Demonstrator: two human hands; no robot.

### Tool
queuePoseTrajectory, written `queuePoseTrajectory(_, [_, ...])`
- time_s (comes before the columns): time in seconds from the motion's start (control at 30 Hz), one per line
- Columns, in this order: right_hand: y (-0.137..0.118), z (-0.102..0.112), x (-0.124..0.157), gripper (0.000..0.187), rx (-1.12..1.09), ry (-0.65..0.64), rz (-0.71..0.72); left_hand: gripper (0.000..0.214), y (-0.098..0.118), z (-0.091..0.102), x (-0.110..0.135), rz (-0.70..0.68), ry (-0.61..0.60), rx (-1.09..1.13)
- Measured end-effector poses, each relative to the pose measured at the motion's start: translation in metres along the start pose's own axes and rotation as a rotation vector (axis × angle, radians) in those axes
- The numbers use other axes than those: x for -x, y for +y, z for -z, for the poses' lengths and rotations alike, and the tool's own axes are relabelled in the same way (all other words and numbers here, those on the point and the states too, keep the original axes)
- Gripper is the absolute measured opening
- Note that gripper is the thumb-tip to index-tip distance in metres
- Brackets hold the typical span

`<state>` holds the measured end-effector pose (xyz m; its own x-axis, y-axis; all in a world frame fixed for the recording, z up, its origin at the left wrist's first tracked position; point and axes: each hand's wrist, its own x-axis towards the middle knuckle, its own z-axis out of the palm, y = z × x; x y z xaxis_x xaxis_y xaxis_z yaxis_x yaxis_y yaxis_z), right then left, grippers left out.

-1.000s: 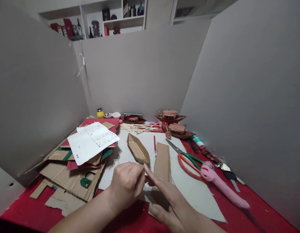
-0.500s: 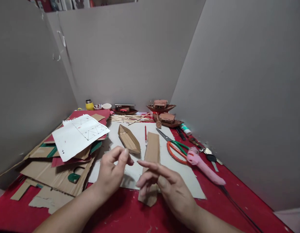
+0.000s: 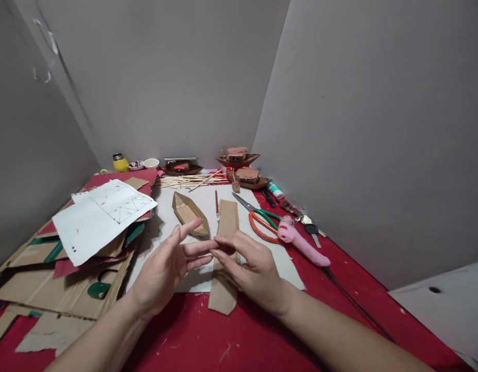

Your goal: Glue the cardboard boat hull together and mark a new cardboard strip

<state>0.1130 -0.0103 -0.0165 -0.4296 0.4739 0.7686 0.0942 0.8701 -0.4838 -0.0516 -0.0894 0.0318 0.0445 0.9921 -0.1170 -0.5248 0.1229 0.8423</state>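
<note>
My left hand (image 3: pixel 163 274) is held above the white sheet (image 3: pixel 281 263), palm turned partly up and fingers stretched apart. The thumb and forefinger of my right hand (image 3: pixel 258 268) pinch the tip of one left finger. Whether a tiny scrap is between them I cannot make out. Just beyond my left fingers lies a small cardboard boat hull (image 3: pixel 187 211), pointed at its far end. A cardboard strip (image 3: pixel 222 294) runs under my right fingers, which hide its middle. A red pencil (image 3: pixel 217 204) lies between hull and strip.
Scissors (image 3: pixel 264 219) and a pink-cased tool (image 3: pixel 304 244) with a black cord lie right, near keys (image 3: pixel 311 228). A drawn paper (image 3: pixel 103 222) tops stacked cardboard (image 3: pixel 61 287) at left. Behind are thin sticks (image 3: pixel 185 182), model boats (image 3: pixel 249 175) and a yellow jar (image 3: pixel 120 163).
My left fingers have unfolded from a loose curl. My right hand has closed its thumb and forefinger on a left fingertip. The whole view has shifted, with table items now further left.
</note>
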Motion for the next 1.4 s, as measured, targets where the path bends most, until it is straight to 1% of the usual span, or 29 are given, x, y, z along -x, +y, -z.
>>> queuePoseTrajectory(0.07, [0.002, 0.001, 0.0, 0.014, 0.126, -0.054, 0.09, 0.068, -0.003, 0.002, 0.0, -0.018, -0.002, -0.044])
queuePoseTrajectory(0.1, [0.003, 0.002, 0.0, 0.014, 0.188, -0.092, 0.111, 0.068, -0.006, 0.003, -0.001, -0.03, -0.001, -0.07])
queuePoseTrajectory(0.17, [0.003, 0.003, 0.001, 0.016, 0.302, -0.188, 0.107, 0.065, -0.01, 0.007, -0.002, -0.05, 0.003, -0.13])
queuePoseTrajectory(0.37, [-0.004, 0.002, 0.0, 0.019, 0.53, -0.492, -0.058, 0.054, -0.021, 0.014, -0.006, -0.051, 0.011, -0.308])
queuePoseTrajectory(0.43, [-0.007, 0.001, -0.001, 0.018, 0.587, -0.585, -0.123, 0.055, -0.024, 0.013, -0.007, -0.028, -0.003, -0.33])
queuePoseTrajectory(0.5, [-0.009, 0.0, -0.003, 0.016, 0.619, -0.639, -0.159, 0.056, -0.028, 0.01, -0.008, -0.003, -0.022, -0.304])
queuePoseTrajectory(0.67, [-0.008, -0.003, -0.004, 0.011, 0.648, -0.658, -0.18, 0.055, -0.039, 0.004, -0.006, 0.041, -0.093, -0.19])
queuePoseTrajectory(0.77, [-0.006, 0.0, -0.007, 0.013, 0.675, -0.629, -0.22, 0.053, -0.038, 0.004, -0.003, 0.015, -0.132, -0.194])
queuePoseTrajectory(0.83, [-0.005, 0.005, -0.012, 0.016, 0.696, -0.597, -0.264, 0.052, -0.034, 0.005, -0.001, -0.029, -0.142, -0.249])
queuePoseTrajectory(0.9, [-0.002, 0.013, -0.019, 0.02, 0.719, -0.556, -0.322, 0.049, -0.028, 0.005, -0.002, -0.078, -0.118, -0.36])
queuePoseTrajectory(0.93, [0.0, 0.017, -0.022, 0.022, 0.732, -0.534, -0.356, 0.046, -0.026, 0.005, -0.003, -0.088, -0.084, -0.432])
queuePoseTrajectory(1.03, [0.007, 0.028, -0.03, 0.031, 0.768, -0.479, -0.461, 0.034, -0.021, 0.01, -0.013, -0.091, 0.077, -0.618])
queuePoseTrajectory(1.1, [0.014, 0.031, -0.033, 0.034, 0.776, -0.47, -0.514, 0.03, -0.022, 0.016, -0.02, -0.104, 0.14, -0.636])
queuePoseTrajectory(1.13, [0.018, 0.031, -0.033, 0.035, 0.778, -0.473, -0.537, 0.033, -0.023, 0.02, -0.024, -0.092, 0.155, -0.64])
queuePoseTrajectory(1.2, [0.026, 0.03, -0.032, 0.034, 0.767, -0.498, -0.573, 0.037, -0.027, 0.027, -0.029, -0.053, 0.175, -0.63])
queuePoseTrajectory(1.27, [0.033, 0.029, -0.03, 0.036, 0.743, -0.522, -0.601, 0.037, -0.031, 0.029, -0.03, 0.011, 0.167, -0.61])
queuePoseTrajectory(1.33, [0.039, 0.026, -0.028, 0.046, 0.699, -0.533, -0.626, 0.035, -0.036, 0.027, -0.028, 0.08, 0.141, -0.592])
queuePoseTrajectory(1.4, [0.043, 0.023, -0.025, 0.057, 0.634, -0.529, -0.65, 0.039, -0.039, 0.023, -0.025, 0.127, 0.111, -0.579])
